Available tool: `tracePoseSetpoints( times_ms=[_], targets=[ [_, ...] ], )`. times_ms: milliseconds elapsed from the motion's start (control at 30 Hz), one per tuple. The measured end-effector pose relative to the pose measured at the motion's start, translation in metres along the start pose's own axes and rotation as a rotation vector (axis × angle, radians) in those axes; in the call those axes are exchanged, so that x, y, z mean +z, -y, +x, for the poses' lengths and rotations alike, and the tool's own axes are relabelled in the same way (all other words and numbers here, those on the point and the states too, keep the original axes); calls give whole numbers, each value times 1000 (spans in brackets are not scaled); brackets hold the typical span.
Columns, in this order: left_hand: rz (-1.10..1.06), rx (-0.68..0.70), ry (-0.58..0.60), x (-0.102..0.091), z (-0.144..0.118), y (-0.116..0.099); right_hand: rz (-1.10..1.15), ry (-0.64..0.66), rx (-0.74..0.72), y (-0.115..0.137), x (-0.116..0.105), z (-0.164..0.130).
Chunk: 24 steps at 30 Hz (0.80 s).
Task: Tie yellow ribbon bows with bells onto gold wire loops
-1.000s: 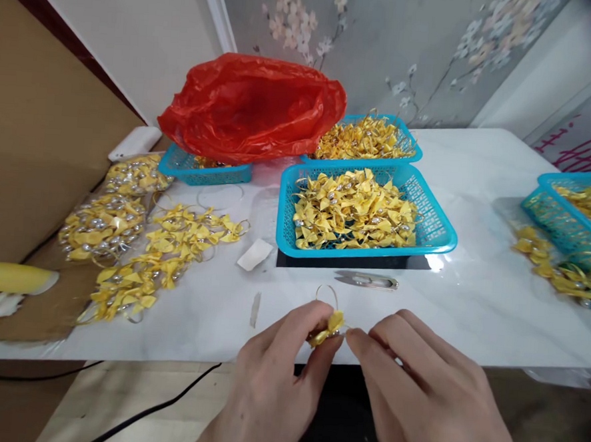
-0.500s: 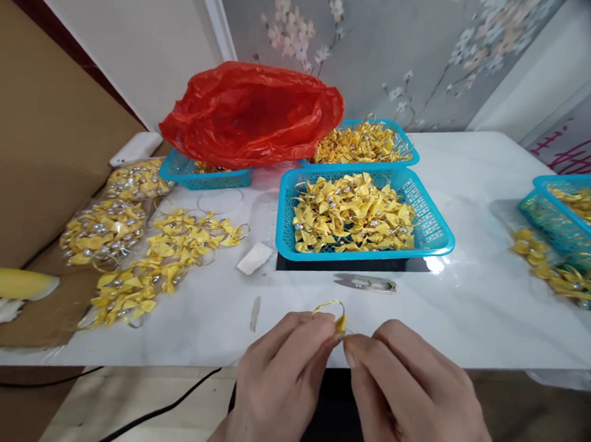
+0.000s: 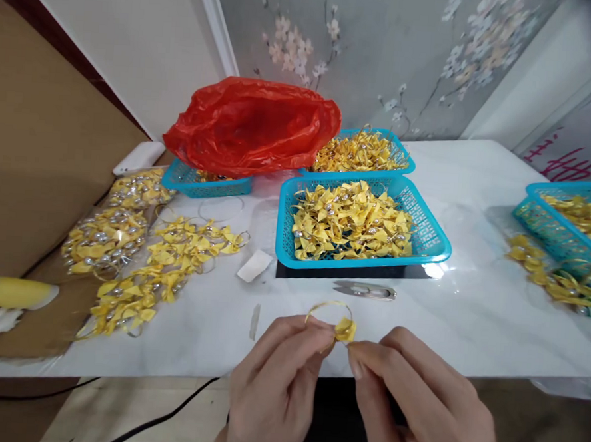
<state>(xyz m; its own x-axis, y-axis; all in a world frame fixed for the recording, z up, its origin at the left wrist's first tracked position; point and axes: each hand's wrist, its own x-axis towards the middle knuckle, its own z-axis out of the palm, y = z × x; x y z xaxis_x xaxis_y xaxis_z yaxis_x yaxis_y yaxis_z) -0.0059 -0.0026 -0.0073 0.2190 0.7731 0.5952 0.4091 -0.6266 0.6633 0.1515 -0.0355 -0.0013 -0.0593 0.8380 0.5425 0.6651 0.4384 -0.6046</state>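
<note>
Between my hands, over the table's front edge, is a small yellow ribbon flower (image 3: pixel 345 329) with a thin golden loop arching above it. My left hand (image 3: pixel 276 376) is closed, pinching the flower's left side and the loop's base between thumb and forefinger. Closed too, my right hand (image 3: pixel 417 395) pinches a thin end at the flower's lower right; its fingertips hide most of that end. Beyond the hands lie silver thread snips (image 3: pixel 366 291). Behind the snips stands a blue plastic basket (image 3: pixel 363 264) heaped with yellow ribbon flowers with silvery beads.
Loose flowers (image 3: pixel 173 253) and bagged flowers (image 3: pixel 105 239) lie at left, near a white paper scrap (image 3: pixel 254 266). A red plastic bag (image 3: pixel 251 128) rests over baskets at the back. Another blue basket (image 3: pixel 565 224) stands at right. A black cable (image 3: pixel 163 416) runs below the table.
The flower has turned so more of its yellow face and a wider loop show. My hands are slightly farther apart at the fingertips. The view has tilted up a little.
</note>
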Motion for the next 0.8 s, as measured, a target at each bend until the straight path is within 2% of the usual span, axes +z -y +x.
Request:
tracePoseSetpoints(
  times_ms=[133,533,800],
  targets=[
    [23,16,-9,-5,0,-1,20,14,42,2,-1,-1],
    [145,147,85,-15,-13,7,83,38,193,7,0,-2],
    [199,235,112,-17,-16,11,98,-39,209,10,7,-2]
  ],
)
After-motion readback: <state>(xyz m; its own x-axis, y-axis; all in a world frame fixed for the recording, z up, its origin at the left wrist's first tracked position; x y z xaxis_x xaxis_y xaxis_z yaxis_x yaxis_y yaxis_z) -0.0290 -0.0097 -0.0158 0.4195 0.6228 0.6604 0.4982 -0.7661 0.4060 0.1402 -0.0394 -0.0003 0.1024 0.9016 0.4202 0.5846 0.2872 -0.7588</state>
